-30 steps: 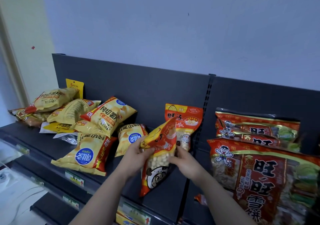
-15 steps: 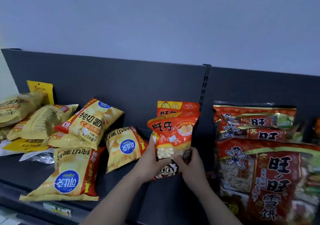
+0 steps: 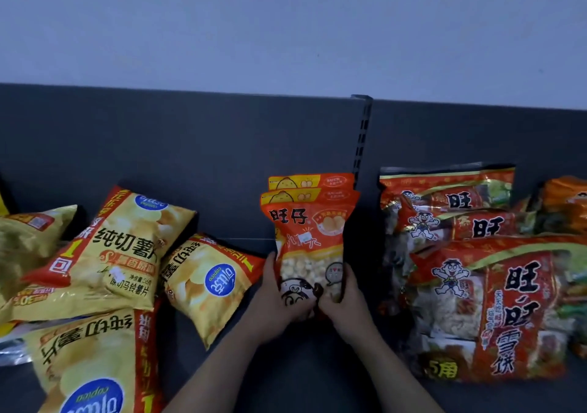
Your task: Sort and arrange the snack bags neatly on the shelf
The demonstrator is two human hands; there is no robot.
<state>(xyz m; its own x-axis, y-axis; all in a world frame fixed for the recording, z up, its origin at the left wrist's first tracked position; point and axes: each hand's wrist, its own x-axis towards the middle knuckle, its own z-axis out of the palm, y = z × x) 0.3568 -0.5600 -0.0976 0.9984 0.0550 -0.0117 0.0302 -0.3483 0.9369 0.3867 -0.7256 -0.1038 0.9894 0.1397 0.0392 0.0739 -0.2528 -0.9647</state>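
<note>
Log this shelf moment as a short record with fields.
held: orange bag, upright, gripped at its lower end by left hand and right hand
behind it: second orange bag, upright, only its top showing
left side: yellow chip bags, jumbled, some upside down
right side: red cracker bags, overlapping
surface: dark shelf
</note>
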